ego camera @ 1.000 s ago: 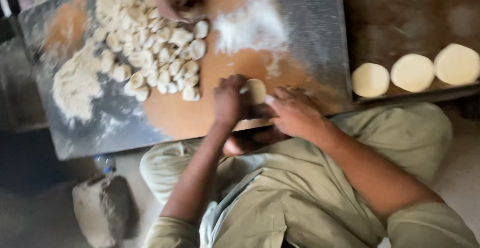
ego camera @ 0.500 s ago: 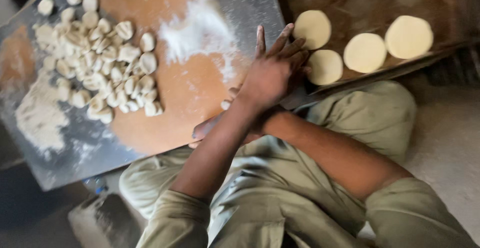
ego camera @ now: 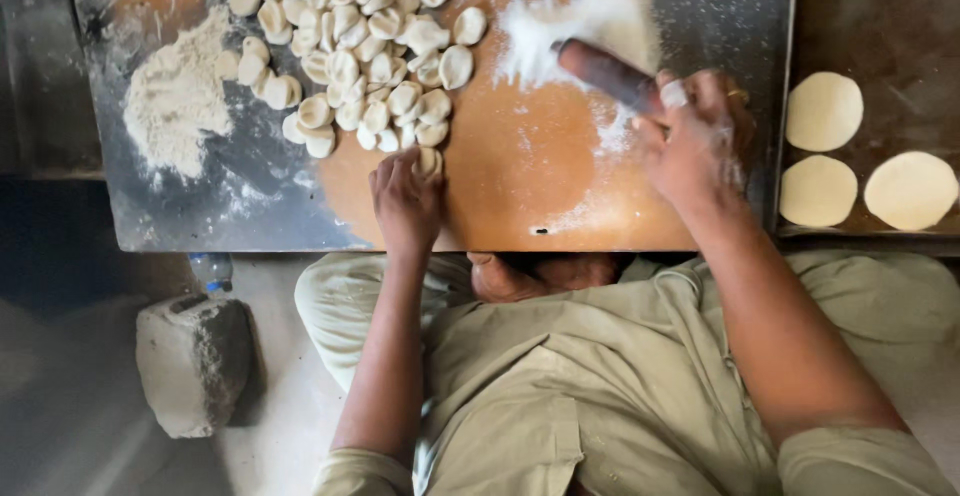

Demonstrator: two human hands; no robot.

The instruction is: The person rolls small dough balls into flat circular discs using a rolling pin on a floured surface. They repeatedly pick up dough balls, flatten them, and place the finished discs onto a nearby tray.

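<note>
Head: left hand [ego camera: 405, 201] grips dough piece [ego camera: 430, 162], right hand [ego camera: 690, 146] rolling pin [ego camera: 608, 73]

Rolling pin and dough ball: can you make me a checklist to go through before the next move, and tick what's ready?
1. Left hand on one dough piece: ok.
2. Right hand gripping the rolling pin: ok.
3. Bare space on the orange board between the hands: ok.
4. White flour close by: ok.
5. Room beside the three flat rounds: ok.
6. Dough piece floured underneath: cannot tell.
</note>
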